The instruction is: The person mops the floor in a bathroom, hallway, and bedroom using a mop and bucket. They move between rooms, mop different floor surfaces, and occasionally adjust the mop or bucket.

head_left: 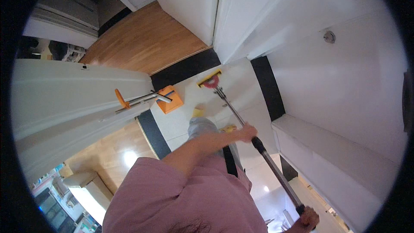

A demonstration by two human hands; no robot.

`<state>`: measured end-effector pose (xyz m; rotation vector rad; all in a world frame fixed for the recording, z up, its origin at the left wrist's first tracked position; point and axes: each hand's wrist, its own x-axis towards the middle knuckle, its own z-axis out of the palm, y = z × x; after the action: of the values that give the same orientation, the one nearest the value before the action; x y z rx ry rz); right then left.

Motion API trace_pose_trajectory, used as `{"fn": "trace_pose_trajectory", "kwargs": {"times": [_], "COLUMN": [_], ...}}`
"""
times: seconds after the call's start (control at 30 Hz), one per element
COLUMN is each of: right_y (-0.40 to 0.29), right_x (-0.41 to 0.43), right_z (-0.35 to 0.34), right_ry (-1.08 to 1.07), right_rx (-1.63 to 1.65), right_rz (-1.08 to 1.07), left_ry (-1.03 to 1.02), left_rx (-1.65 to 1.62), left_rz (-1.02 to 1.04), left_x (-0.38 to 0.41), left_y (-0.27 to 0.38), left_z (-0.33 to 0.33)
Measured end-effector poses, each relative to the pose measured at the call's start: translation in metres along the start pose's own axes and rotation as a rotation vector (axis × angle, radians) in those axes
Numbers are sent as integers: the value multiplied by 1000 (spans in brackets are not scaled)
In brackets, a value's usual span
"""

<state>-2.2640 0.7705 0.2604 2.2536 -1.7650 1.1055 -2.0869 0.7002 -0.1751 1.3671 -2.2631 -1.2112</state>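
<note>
A sponge mop with a yellow-edged, red-centred head (209,79) rests on the pale tile floor ahead of my feet. Its long metal pole (281,178) runs diagonally back to the lower right. My left hand (248,132) reaches across my body and grips the pole just above a black collar (257,144). Near the pole's upper end, my right hand (309,218) is closed around it, partly cut by the picture's edge. An orange long-handled dustpan (171,99) stands on the tiles to the left of the mop head.
White doors and panels (336,71) flank the tiles. Dark threshold strips (187,64) separate tile from wood floor (145,38). The dustpan's handle (122,98) rises beside the left door (81,84). At lower left, a pale sofa (89,187) stands on wood flooring.
</note>
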Motion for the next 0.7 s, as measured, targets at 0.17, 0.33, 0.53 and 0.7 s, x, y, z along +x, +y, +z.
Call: {"fn": "trace_pose_trajectory", "kwargs": {"times": [0.17, 0.33, 0.53, 0.7], "right_y": [-10, -2, 32, 38], "right_x": [-8, -15, -49, -78], "right_z": [-63, -96, -97, -20], "right_ry": [379, 571, 712, 473], "right_rx": [766, 794, 798, 875], "right_rz": [600, 465, 592, 766], "left_ry": [-194, -283, -264, -53], "left_rx": [-111, -117, 74, 155], "left_rz": [151, 343, 292, 269], "left_x": [9, 24, 65, 109], "left_y": [97, 136, 127, 23], "left_z": [11, 8, -14, -21]}}
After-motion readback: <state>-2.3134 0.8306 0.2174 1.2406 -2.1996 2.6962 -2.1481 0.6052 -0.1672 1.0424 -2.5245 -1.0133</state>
